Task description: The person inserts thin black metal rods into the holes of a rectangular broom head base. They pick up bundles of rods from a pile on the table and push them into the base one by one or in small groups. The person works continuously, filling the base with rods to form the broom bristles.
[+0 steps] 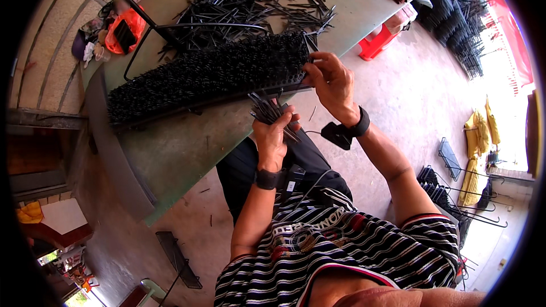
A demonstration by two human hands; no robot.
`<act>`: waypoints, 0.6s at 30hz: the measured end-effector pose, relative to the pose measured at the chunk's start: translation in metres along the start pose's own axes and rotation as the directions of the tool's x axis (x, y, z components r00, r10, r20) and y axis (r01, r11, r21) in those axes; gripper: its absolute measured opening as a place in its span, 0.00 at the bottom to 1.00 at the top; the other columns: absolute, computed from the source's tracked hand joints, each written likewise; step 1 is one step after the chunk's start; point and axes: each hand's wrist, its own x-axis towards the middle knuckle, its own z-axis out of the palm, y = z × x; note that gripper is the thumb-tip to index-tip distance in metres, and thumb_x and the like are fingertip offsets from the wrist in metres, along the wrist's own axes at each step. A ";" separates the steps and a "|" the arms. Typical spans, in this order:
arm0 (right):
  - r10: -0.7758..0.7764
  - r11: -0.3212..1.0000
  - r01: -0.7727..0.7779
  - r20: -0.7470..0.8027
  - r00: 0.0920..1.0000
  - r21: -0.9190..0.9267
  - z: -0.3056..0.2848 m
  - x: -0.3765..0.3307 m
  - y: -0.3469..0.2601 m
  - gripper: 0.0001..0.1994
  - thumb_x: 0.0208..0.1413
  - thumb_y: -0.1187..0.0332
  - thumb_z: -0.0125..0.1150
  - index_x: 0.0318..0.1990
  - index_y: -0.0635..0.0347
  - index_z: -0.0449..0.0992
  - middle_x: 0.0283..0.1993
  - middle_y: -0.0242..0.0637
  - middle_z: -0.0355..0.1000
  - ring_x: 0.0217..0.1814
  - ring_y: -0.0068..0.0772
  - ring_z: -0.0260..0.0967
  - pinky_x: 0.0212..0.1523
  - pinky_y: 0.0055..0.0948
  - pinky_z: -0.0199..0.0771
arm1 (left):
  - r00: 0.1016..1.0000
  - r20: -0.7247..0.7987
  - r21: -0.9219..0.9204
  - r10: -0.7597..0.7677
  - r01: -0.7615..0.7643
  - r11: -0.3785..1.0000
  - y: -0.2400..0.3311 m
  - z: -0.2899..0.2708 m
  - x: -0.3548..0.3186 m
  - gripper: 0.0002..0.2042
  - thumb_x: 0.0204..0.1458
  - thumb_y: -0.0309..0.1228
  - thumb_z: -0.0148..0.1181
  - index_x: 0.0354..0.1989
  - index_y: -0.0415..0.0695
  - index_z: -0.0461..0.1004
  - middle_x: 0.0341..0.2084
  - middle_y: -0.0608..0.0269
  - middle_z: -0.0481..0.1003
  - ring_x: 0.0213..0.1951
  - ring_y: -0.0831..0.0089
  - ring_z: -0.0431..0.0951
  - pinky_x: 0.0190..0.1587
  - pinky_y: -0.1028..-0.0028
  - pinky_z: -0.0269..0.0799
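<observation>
A long black bristled block, like a wide brush, lies slantwise across the table's near side. Its surface is packed with short dark tufts, and a row of small holes shows along the front edge near its right end. My right hand is closed in a pinch at that right end; whatever sits between its fingertips is too small to make out. Below the block's front edge, my left hand grips a loose bundle of thin black strips, their ends fanning out to the upper left.
A heap of similar black strips covers the far part of the green-topped table. A black metal pole and bent rod rise behind the block. Left are an orange bag and a phone; right, a red stool and stacked black racks.
</observation>
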 end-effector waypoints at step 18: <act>-0.339 0.767 0.413 0.237 0.910 -0.491 0.006 0.019 0.020 0.05 0.50 0.70 0.59 0.33 0.61 0.74 0.25 0.40 0.71 0.22 0.42 0.69 0.24 0.35 0.68 | 0.998 -0.057 0.005 -0.006 0.006 1.000 0.007 -0.001 0.000 0.09 0.44 0.17 0.61 0.34 0.40 0.73 0.27 0.61 0.75 0.24 0.68 0.76 0.24 0.67 0.76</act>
